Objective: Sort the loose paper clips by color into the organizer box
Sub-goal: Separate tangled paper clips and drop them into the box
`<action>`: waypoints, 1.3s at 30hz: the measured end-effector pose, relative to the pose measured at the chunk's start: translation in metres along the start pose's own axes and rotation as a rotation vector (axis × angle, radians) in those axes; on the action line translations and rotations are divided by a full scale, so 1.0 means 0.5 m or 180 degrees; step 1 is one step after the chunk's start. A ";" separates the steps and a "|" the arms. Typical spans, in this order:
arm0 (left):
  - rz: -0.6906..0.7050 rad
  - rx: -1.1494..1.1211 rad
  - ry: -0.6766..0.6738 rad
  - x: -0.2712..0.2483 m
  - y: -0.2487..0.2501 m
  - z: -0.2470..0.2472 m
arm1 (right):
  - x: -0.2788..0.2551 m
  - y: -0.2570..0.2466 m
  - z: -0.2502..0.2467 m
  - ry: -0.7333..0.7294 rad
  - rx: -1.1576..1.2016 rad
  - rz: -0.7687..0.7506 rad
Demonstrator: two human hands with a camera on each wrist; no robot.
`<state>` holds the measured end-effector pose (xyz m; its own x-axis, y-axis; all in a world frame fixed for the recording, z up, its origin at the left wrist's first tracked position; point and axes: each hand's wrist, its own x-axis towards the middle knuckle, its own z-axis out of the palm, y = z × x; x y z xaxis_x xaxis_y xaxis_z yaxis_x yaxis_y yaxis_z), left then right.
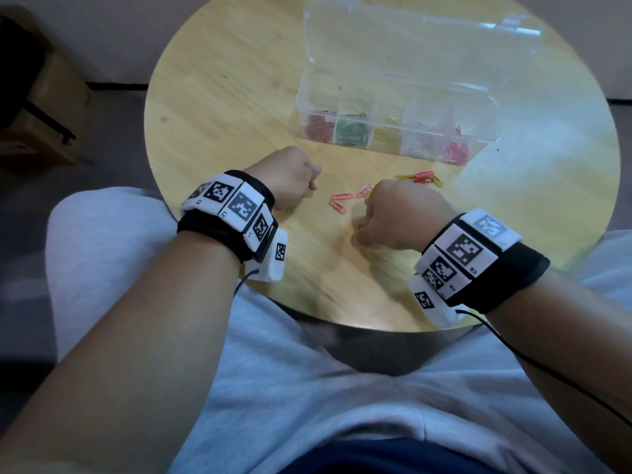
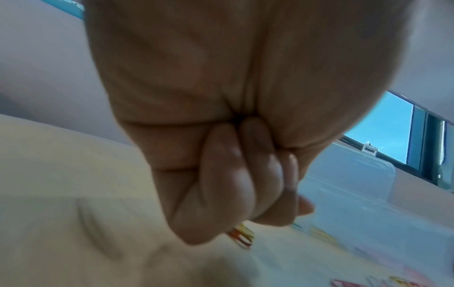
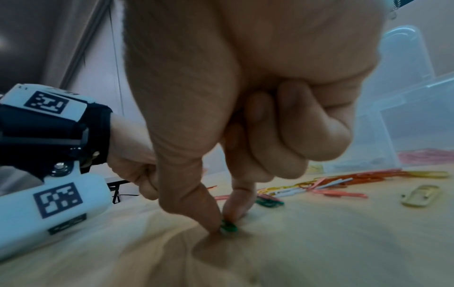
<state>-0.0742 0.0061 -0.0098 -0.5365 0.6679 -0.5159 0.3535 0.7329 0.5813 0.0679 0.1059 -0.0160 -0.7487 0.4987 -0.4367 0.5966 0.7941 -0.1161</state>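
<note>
Small green wire paper clip (image 3: 228, 227): lying flat on the round pale wooden table (image 1: 222, 97), near the person and a little apart from the loose pile of pink, yellow and orange paper clips (image 1: 419, 178) just beyond. Being nipped between thumb and forefinger of the right hand (image 1: 400, 213), fingertips (image 3: 212, 218) pressing down to the wood on either side of it. Not yet lifting clear, judging by the wrist view.

Probably calling for a light squeeze with the tips rolling inward, tipping one end of the wire up off the surface (a flat clip tending to skate away under a hard push). Then rising straight, checking for a second clip hooking on, and carrying across to the clear plastic organizer box (image 1: 301, 97) standing further back with its lid hinged open. Aiming for the green compartment (image 1: 352, 130), second from the left in the near row, between the red and the yellow. Dropping from low over the divider, avoiding a bounce into a neighbour.

Right wrist arching high, knuckles up, forefinger and thumb pointing steeply down, the other three fingers folding into the palm. Left hand (image 1: 290, 179) curling into a fist beside the pile, resting at the table, nothing showing in its grasp from either view.
</note>
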 end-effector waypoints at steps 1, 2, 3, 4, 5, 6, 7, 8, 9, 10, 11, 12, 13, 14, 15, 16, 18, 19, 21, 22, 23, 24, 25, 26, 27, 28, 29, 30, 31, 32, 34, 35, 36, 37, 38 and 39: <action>0.0015 -0.0019 0.0013 -0.002 0.001 0.001 | -0.003 -0.001 0.001 -0.0046 -0.0071 -0.0025; 0.0017 -0.0038 0.0012 -0.004 0.003 0.002 | -0.007 -0.002 0.002 -0.0068 -0.0136 -0.0046; 0.0017 -0.0079 0.0011 -0.007 0.004 0.003 | -0.011 -0.003 0.003 -0.0078 -0.0192 -0.0060; 0.0014 -0.0122 0.0018 -0.010 0.006 0.004 | -0.016 -0.003 0.003 -0.0067 -0.0230 -0.0073; 0.0003 -0.0147 0.0026 -0.013 0.008 0.005 | -0.020 -0.004 0.004 -0.0040 -0.0265 -0.0087; -0.0009 -0.0165 0.0027 -0.017 0.010 0.006 | -0.025 -0.005 0.005 -0.0003 -0.0318 -0.0103; -0.0017 -0.0179 0.0021 -0.021 0.011 0.008 | -0.030 -0.006 0.007 0.0045 -0.0397 -0.0125; -0.0014 -0.0181 0.0006 -0.022 0.012 0.009 | -0.035 -0.007 0.010 0.0093 -0.0497 -0.0157; -0.0005 -0.0168 -0.0013 -0.023 0.011 0.010 | -0.040 -0.008 0.012 0.0140 -0.0582 -0.0190; 0.0010 -0.0148 -0.0030 -0.023 0.010 0.011 | -0.044 -0.008 0.013 0.0175 -0.0637 -0.0218; 0.0023 -0.0131 -0.0042 -0.021 0.007 0.012 | -0.046 -0.008 0.014 0.0188 -0.0661 -0.0231; 0.0031 -0.0122 -0.0046 -0.018 0.003 0.014 | -0.049 -0.007 0.014 0.0178 -0.0652 -0.0222; 0.0049 -0.0108 -0.0044 -0.015 -0.002 0.014 | -0.050 -0.006 0.014 0.0148 -0.0610 -0.0198; 0.0080 -0.0087 -0.0034 -0.010 -0.006 0.016 | -0.050 -0.002 0.014 0.0128 -0.0526 -0.0158; 0.0127 -0.0063 -0.0019 -0.007 -0.008 0.016 | -0.049 0.003 0.015 0.0119 -0.0379 -0.0104; 0.0182 -0.0049 0.0003 -0.004 -0.010 0.016 | -0.047 0.009 0.016 0.0113 -0.0146 -0.0054; 0.0261 -0.0069 0.0078 -0.001 -0.011 0.018 | -0.042 0.020 0.016 0.0018 0.0638 0.0028; 0.0285 -0.0105 0.0120 -0.001 -0.010 0.017 | -0.038 0.025 0.016 -0.0091 0.1175 0.0081; 0.0320 -0.0127 0.0183 -0.002 -0.008 0.017 | -0.036 0.030 0.014 -0.0393 0.2418 0.0329; 0.0324 -0.0111 0.0207 -0.002 -0.006 0.017 | -0.036 0.033 0.013 -0.0545 0.3005 0.0486; 0.0314 -0.0109 0.0235 -0.001 -0.006 0.018 | -0.036 0.037 0.011 -0.0685 0.3531 0.0592; 0.0291 -0.0133 0.0253 -0.002 -0.005 0.020 | -0.035 0.040 0.007 -0.0796 0.3956 0.0613; 0.0265 -0.0174 0.0249 -0.003 -0.004 0.022 | -0.032 0.043 0.002 -0.0870 0.4312 0.0555; 0.0247 -0.0221 0.0231 -0.005 -0.004 0.024 | -0.028 0.045 -0.005 -0.0900 0.4633 0.0467; 0.0247 -0.0257 0.0221 -0.004 -0.004 0.024 | -0.023 0.046 -0.012 -0.0885 0.4914 0.0387; 0.0256 -0.0278 0.0213 -0.004 -0.004 0.024 | -0.018 0.046 -0.019 -0.0834 0.5131 0.0317; 0.0278 -0.0290 0.0201 -0.005 -0.003 0.022 | -0.012 0.044 -0.026 -0.0777 0.5292 0.0251; 0.0321 -0.0301 0.0187 -0.006 -0.001 0.020 | -0.006 0.040 -0.033 -0.0745 0.5408 0.0199; 0.0387 -0.0304 0.0177 -0.007 0.001 0.018 | 0.002 0.035 -0.038 -0.0743 0.5479 0.0175; 0.0466 -0.0310 0.0184 -0.008 0.002 0.017 | 0.010 0.031 -0.044 -0.0773 0.5494 0.0183; 0.0598 -0.0298 0.0236 -0.012 0.006 0.014 | 0.029 0.020 -0.057 -0.0832 0.5264 0.0287; 0.0646 -0.0284 0.0246 -0.013 0.007 0.013 | 0.040 0.014 -0.066 -0.0790 0.5024 0.0350; 0.0688 -0.0266 0.0249 -0.012 0.007 0.012 | 0.051 0.007 -0.079 -0.0685 0.4779 0.0396; 0.0717 -0.0238 0.0250 -0.010 0.007 0.011 | 0.062 0.000 -0.094 -0.0515 0.4578 0.0429; 0.0727 -0.0215 0.0249 -0.008 0.007 0.011 | 0.073 -0.008 -0.112 -0.0298 0.4428 0.0457; 0.0719 -0.0211 0.0242 -0.004 0.007 0.012 | 0.082 -0.015 -0.131 -0.0052 0.4305 0.0484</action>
<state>-0.0674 0.0079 -0.0102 -0.5066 0.8003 -0.3208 0.4211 0.5543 0.7179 0.0138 0.1434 0.0253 -0.6529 0.5384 -0.5328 0.4936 -0.2311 -0.8384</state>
